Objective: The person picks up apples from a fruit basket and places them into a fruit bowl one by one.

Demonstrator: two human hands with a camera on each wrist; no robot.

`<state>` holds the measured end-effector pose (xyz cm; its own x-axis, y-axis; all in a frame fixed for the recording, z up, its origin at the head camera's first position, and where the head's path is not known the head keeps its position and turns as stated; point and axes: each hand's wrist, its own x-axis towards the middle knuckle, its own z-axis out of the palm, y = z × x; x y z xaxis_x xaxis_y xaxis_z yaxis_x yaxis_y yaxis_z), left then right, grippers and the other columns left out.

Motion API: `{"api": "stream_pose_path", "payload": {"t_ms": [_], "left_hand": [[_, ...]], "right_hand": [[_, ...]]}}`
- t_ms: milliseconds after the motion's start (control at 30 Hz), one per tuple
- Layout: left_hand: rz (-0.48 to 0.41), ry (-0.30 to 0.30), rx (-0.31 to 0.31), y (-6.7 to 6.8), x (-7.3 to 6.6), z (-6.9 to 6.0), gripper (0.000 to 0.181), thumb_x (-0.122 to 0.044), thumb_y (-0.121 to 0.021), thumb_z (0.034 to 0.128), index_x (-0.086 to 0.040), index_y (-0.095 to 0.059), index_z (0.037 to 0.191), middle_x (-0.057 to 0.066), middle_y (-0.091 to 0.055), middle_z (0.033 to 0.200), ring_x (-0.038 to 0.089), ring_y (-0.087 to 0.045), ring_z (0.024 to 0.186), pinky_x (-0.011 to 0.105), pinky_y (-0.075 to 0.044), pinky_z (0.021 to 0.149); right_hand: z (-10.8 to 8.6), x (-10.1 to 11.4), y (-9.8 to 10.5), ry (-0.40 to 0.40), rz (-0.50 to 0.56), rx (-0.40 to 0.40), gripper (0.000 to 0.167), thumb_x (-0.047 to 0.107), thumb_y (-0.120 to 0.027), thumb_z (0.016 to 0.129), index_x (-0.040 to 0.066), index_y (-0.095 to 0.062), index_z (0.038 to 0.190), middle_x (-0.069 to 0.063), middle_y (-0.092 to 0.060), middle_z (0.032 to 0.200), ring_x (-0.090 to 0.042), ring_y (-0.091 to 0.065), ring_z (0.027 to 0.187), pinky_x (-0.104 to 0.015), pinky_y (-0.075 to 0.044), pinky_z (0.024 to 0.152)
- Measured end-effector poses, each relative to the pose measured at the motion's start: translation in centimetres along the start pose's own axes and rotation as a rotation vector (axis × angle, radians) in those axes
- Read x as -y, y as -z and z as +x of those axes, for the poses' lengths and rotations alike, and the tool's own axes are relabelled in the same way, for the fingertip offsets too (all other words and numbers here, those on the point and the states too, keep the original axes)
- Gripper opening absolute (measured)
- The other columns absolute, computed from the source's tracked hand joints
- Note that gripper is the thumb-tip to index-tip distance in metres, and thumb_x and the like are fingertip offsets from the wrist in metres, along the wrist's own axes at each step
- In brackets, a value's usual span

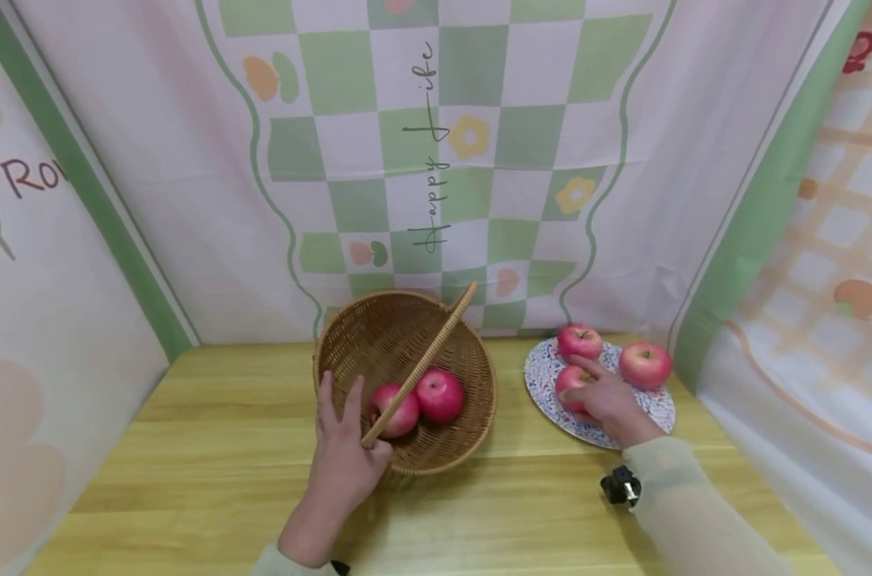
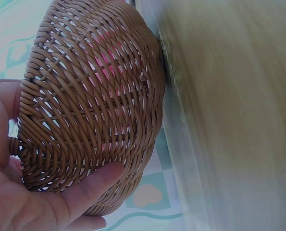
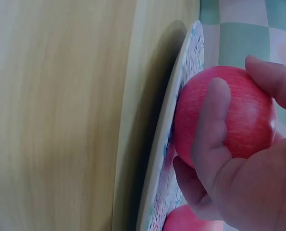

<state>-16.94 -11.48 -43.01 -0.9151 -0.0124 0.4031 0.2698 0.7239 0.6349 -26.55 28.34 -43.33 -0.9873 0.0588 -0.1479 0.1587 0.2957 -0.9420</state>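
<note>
A brown wicker basket [image 1: 479, 436] with an arched handle stands on the table. Two red apples [image 1: 440, 395] lie inside it. My left hand [image 1: 346, 460] grips the basket's near-left rim beside the handle's foot; from the left wrist view, a digit [image 2: 92, 190] lies along the outer wall. To the right, a blue-and-white patterned plate [image 1: 544, 390] carries three apples. My right hand [image 1: 612, 406] holds the nearest apple [image 3: 246, 118], thumb and fingers curled round it, still close over the plate. Another apple [image 1: 580, 342] sits behind it, and one more apple [image 1: 646, 366] sits to the right.
The wooden table [image 1: 213, 448] ends at a hanging cloth [image 1: 472, 72] with green checks and lettering, close behind basket and plate. Printed cloth walls stand left and right. A strip of bare wood [image 1: 511, 384] separates basket and plate. A black device sits at my right cuff.
</note>
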Motion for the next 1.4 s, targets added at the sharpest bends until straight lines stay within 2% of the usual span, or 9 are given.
{"api": "stream_pose_path", "payload": {"t_ms": [167, 333, 467, 600, 767, 967, 1133, 1233, 1400], "left_hand": [[-0.004, -0.019, -0.021, -0.1, 0.0, -0.1, 0.096, -0.004, -0.069, 0.0653, -0.005, -0.033, 0.154, 0.021, 0.003, 0.162, 0.056, -0.018, 0.139, 0.054, -0.053, 0.076], [-0.016, -0.020, -0.019, 0.0, 0.0, -0.1, 0.095, -0.004, -0.069, 0.0652, -0.006, -0.033, 0.154, 0.022, 0.003, 0.161, 0.056, -0.018, 0.138, 0.055, -0.052, 0.077], [-0.019, -0.001, 0.006, 0.1, -0.1, -0.1, 0.096, -0.004, -0.068, 0.0663, -0.007, -0.031, 0.155, 0.021, 0.005, 0.162, 0.054, -0.016, 0.140, 0.052, -0.052, 0.077], [-0.015, -0.003, 0.004, 0.1, -0.1, 0.0, 0.096, -0.004, -0.068, 0.0665, -0.007, -0.032, 0.155, 0.021, 0.004, 0.162, 0.054, -0.016, 0.140, 0.052, -0.052, 0.077], [-0.018, -0.017, -0.011, 0.1, -0.1, 0.0, 0.095, -0.003, -0.068, 0.0659, -0.006, -0.033, 0.154, 0.022, 0.003, 0.162, 0.056, -0.017, 0.139, 0.052, -0.052, 0.074], [-0.019, -0.008, -0.007, 0.0, -0.1, -0.1, 0.097, -0.004, -0.069, 0.0657, -0.007, -0.031, 0.155, 0.022, 0.003, 0.162, 0.055, -0.016, 0.140, 0.052, -0.052, 0.076], [-0.015, -0.009, -0.009, 0.0, 0.0, -0.1, 0.098, -0.004, -0.070, 0.0656, -0.007, -0.031, 0.155, 0.022, 0.003, 0.162, 0.055, -0.016, 0.140, 0.052, -0.053, 0.075], [-0.014, -0.014, -0.012, 0.0, 0.0, 0.0, 0.097, -0.004, -0.070, 0.0655, -0.006, -0.032, 0.155, 0.022, 0.002, 0.162, 0.055, -0.015, 0.140, 0.053, -0.053, 0.076], [-0.014, -0.018, -0.016, 0.1, 0.0, 0.0, 0.096, -0.004, -0.069, 0.0656, -0.006, -0.032, 0.155, 0.023, 0.002, 0.162, 0.055, -0.016, 0.140, 0.054, -0.053, 0.077]], "right_hand": [[0.3, 0.0, -0.9, 0.024, -0.047, 0.011, 0.097, 0.002, -0.074, 0.080, 0.014, -0.021, 0.160, -0.030, -0.026, 0.154, -0.032, -0.058, 0.105, -0.043, -0.054, 0.080], [0.4, 0.0, -1.4, 0.070, -0.147, -0.005, 0.098, 0.008, -0.077, 0.080, 0.011, -0.020, 0.160, -0.028, -0.019, 0.158, -0.041, -0.038, 0.131, -0.037, -0.049, 0.087], [0.4, 0.2, -1.6, 0.069, -0.106, -0.011, 0.097, 0.004, -0.076, 0.081, 0.009, -0.019, 0.160, -0.027, -0.019, 0.159, -0.036, -0.052, 0.115, -0.033, -0.052, 0.078], [0.2, 0.6, -1.9, 0.037, 0.023, 0.000, 0.097, -0.003, -0.071, 0.082, 0.011, -0.016, 0.160, -0.028, -0.018, 0.159, -0.024, -0.061, 0.092, -0.039, -0.056, 0.077], [-0.1, 0.9, -2.0, 0.023, 0.101, 0.016, 0.096, -0.005, -0.069, 0.085, 0.010, -0.011, 0.161, -0.029, -0.016, 0.158, -0.026, -0.059, 0.105, -0.043, -0.054, 0.084], [-0.9, 1.0, -1.4, -0.015, 0.130, 0.031, 0.102, 0.003, -0.072, 0.087, 0.014, -0.002, 0.161, -0.032, -0.015, 0.157, -0.024, -0.063, 0.101, -0.045, -0.053, 0.085], [-1.6, 1.5, -0.5, -0.037, 0.102, 0.017, 0.103, 0.012, -0.072, 0.089, 0.018, 0.001, 0.161, -0.032, -0.007, 0.159, -0.040, -0.051, 0.120, -0.048, -0.051, 0.090], [-2.0, 1.9, 0.0, 0.032, -0.081, -0.047, 0.105, 0.024, -0.075, 0.088, 0.015, -0.001, 0.161, -0.031, 0.000, 0.160, -0.050, -0.033, 0.134, -0.059, -0.042, 0.097], [-3.6, 3.6, -1.1, 0.332, -0.572, -0.289, 0.101, 0.033, -0.078, 0.084, 0.011, -0.017, 0.160, -0.027, 0.008, 0.161, -0.060, -0.008, 0.139, -0.077, -0.025, 0.095]]}}
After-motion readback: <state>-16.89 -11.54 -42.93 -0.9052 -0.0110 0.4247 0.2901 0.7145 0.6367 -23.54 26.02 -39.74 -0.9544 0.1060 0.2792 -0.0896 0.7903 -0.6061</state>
